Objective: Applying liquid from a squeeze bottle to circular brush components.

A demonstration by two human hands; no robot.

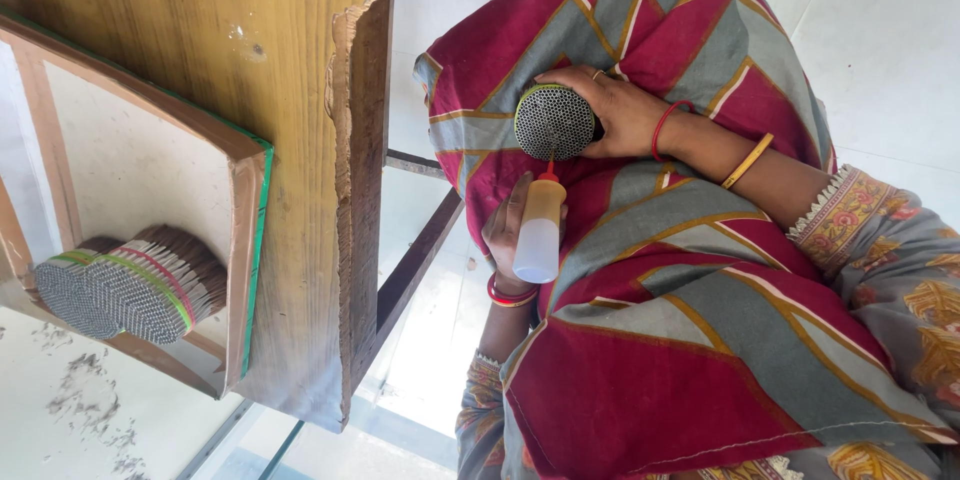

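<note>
My right hand [622, 110] grips a round bundle of thin tubes [553, 122], its honeycomb end face turned toward the camera. It rests over my lap, which is draped in red and grey patterned cloth [690, 320]. My left hand [505, 230] holds a small squeeze bottle [540, 230] with yellowish liquid and a red nozzle. The nozzle tip touches the lower edge of the bundle's end face. Red bangles circle both wrists, and a yellow one sits on my right forearm.
A worn wooden table [300, 90] with a chipped edge stands in front of me. On it, a green-edged wooden tray [245, 240] holds two more tube bundles [130, 290] with coloured bands. A dark table rail [415, 260] and pale floor tiles [880, 30] lie beyond.
</note>
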